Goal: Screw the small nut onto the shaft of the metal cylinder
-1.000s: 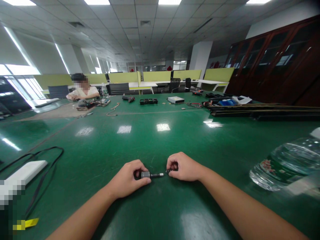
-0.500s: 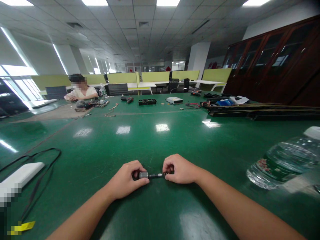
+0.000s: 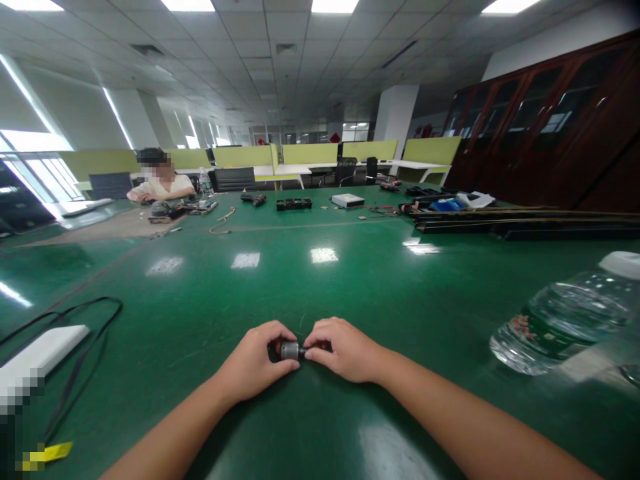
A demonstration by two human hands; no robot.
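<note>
A small grey metal cylinder lies sideways low over the green table, with a thin dark rod coming out of its right end. My left hand is closed, thumb and fingers gripping the cylinder from the left. Closed as well, my right hand pinches the rod close to the cylinder's end, its fingertips almost meeting those of my left. Most of the rod is hidden behind the right fingers. Whether a small coiled part sits on the rod there, I cannot tell.
A large water bottle stands tilted in view at the right. At the left lie a white box-like object and a black strap. Farther back are a power drill, black rails and a seated person.
My right hand has slid left along the rod, from its far end up to the cylinder, and now covers the rod. The left hand keeps its grip on the cylinder.
</note>
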